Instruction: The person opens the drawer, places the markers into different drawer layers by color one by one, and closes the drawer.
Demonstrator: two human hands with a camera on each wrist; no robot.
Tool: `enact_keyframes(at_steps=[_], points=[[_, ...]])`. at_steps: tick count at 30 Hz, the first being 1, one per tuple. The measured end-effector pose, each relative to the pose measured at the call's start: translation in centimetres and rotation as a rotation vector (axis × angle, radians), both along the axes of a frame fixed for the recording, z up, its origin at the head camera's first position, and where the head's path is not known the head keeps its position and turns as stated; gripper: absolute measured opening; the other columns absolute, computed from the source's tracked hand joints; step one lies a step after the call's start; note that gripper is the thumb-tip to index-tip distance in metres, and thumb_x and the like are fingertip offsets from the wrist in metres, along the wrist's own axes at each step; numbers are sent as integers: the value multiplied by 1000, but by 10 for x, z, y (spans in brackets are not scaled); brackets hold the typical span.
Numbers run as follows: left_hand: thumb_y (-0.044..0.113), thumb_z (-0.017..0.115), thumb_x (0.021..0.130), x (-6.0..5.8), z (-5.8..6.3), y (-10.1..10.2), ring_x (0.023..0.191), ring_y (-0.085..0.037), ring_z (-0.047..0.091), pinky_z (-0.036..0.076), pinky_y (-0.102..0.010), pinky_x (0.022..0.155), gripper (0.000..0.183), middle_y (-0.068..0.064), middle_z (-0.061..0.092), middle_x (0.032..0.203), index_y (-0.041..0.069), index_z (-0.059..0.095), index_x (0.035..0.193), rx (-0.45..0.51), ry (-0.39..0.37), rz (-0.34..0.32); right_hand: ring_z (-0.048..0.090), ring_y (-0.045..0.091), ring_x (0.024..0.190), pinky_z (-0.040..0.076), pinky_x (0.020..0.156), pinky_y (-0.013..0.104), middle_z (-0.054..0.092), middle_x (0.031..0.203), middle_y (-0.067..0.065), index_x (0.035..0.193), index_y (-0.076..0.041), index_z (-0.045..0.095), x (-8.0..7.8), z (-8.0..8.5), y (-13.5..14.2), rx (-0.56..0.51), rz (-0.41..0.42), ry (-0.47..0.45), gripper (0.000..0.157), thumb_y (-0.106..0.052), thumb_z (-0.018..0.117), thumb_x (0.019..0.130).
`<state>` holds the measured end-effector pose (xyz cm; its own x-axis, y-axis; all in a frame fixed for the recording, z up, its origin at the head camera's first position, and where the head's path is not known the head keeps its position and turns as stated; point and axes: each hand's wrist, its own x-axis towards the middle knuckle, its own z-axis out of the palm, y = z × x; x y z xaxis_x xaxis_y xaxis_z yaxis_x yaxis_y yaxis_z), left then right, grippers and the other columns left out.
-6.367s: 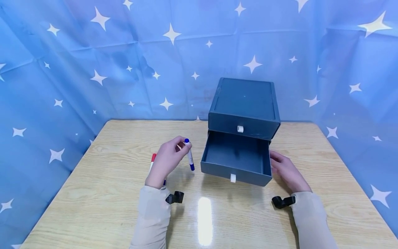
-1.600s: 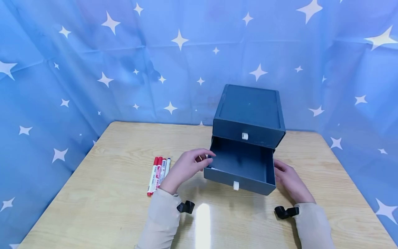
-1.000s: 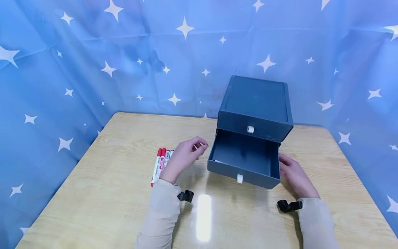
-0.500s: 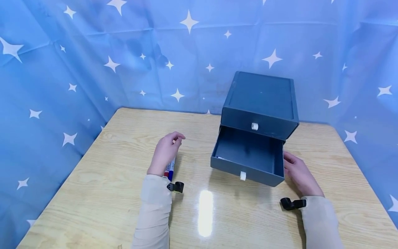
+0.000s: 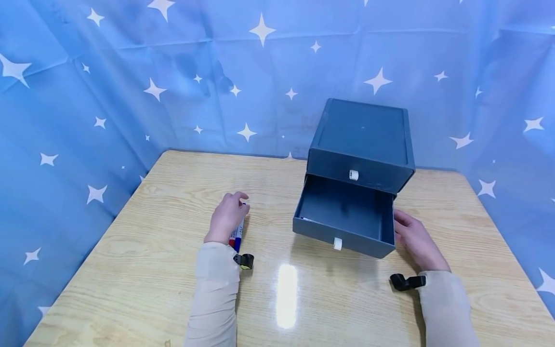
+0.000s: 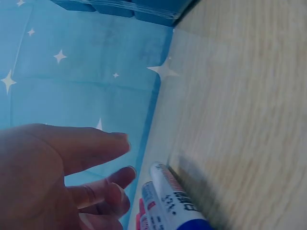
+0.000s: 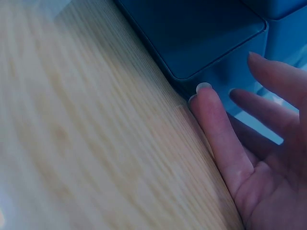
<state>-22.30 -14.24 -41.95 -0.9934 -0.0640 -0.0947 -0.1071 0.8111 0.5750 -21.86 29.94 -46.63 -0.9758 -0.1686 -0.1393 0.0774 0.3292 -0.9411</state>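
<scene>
My left hand (image 5: 226,217) is over the whiteboard markers at the left, mostly covering them in the head view. A blue-ended marker (image 5: 239,236) and a red-ended one (image 5: 232,242) show beside the wrist. In the left wrist view, thumb and fingers are parted with nothing between them, just above a row of white-bodied markers (image 6: 175,201). Relaxed and holding nothing, my right hand (image 5: 419,243) rests with its fingers right at the side of the pulled-out lower drawer (image 5: 360,241). A thin white sliver (image 5: 306,219) shows inside the drawer's front left edge.
The dark blue two-drawer cabinet (image 5: 366,127) stands at the back right, its upper drawer (image 5: 329,164) closed. Both drawers have white pull tabs. A star-patterned blue curtain (image 5: 269,86) hangs behind the wooden table (image 5: 138,250).
A blue marker was in my left hand earlier. That hand reached the drawer's left side, then came back empty to the markers and lowered. My right hand has stayed beside the drawer.
</scene>
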Motion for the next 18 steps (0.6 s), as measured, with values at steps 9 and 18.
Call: enact_keyframes(at_steps=[9,18], points=[[22,55,88,0,-7,3,80,-22,51,43,-37,69,40,-13,46,114,15,47,126,-54,-23,-8,40,9,115,41,80,15,31,140,13,141,-17,26,-1,0,0,23,4,-32,64,-51,41,88],[21,61,84,0,-5,13,66,-19,52,43,-32,54,52,-15,44,116,16,41,132,-146,-23,19,37,16,119,40,82,17,31,140,9,141,-19,25,-1,2,0,68,-20,-63,68,-55,41,86]])
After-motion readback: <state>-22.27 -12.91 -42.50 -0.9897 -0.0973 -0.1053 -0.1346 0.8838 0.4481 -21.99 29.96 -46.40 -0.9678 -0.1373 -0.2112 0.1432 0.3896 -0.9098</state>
